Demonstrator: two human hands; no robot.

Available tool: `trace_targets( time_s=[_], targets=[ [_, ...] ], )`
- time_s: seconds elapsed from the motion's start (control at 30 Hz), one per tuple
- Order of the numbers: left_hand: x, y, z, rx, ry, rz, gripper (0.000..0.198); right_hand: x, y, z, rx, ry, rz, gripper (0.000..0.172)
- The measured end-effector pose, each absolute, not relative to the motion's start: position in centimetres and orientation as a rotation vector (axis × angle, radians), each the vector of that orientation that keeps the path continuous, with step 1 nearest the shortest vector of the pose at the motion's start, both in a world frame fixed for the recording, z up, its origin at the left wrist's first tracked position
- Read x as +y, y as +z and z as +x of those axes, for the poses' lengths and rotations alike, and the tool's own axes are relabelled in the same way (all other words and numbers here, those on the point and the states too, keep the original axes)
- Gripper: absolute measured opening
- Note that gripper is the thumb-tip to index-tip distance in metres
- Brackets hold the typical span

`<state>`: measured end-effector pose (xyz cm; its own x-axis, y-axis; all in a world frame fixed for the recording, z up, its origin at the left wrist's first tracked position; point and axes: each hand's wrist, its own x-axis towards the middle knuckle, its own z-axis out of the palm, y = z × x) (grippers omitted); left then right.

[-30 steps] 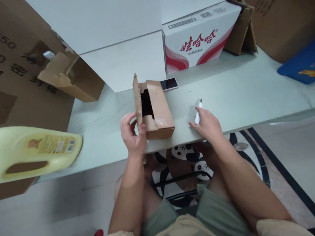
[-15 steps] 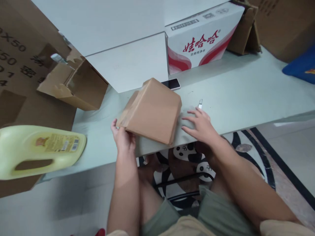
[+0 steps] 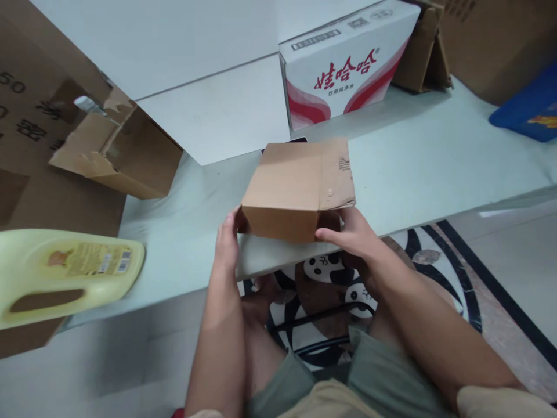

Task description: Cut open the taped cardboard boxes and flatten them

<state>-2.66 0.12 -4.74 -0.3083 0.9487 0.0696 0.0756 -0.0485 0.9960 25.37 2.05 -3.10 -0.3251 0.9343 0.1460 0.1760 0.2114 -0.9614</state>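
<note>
Left hand [image 3: 227,241] and right hand [image 3: 352,235] each grip the cardboard box [image 3: 300,186] only by its 6 o'clock corners, so I reckon it could tip off the worktop [image 3: 413,168].

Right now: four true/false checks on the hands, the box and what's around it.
1. The left hand and the right hand both hold the small cardboard box. True.
2. The yellow jug stands upright. False: it lies on its side.
3. The white carton with red print sits behind the box. True.
4. The blue item is left of the box. False: it is at the far right.
</note>
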Motion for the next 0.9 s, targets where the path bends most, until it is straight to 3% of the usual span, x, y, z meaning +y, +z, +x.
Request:
trace_targets(
  time_s=[0.07, 0.27, 0.4, 0.7, 0.9],
  targets=[
    [0.2, -4.4, -2.0, 1.353, 1.415, 1.101, 0.057, 2.0, -3.5, 25.2, -1.602, 1.249, -1.078, 0.067],
    [0.3, -4.0, -1.5, 1.263, 1.312, 1.22, 0.074, 2.7, -4.2, 25.5, -1.475, 1.155, -1.253, 0.08],
    [0.8, -4.8, -0.9, 1.246, 1.302, 1.214, 0.079, 2.9, -3.9, 25.7, -1.465, 1.186, -1.348, 0.066],
    [0.6, -3.8, -1.3, 1.306, 1.555, 1.115, 0.062, 3.6, -3.9, 26.4, -1.232, 1.188, -1.193, 0.056],
    [-0.2, -2.7, -2.5, 1.315, 1.381, 1.068, 0.033, 3.9, -4.7, 26.0, -1.103, 1.129, -1.106, 0.05]
  ],
)
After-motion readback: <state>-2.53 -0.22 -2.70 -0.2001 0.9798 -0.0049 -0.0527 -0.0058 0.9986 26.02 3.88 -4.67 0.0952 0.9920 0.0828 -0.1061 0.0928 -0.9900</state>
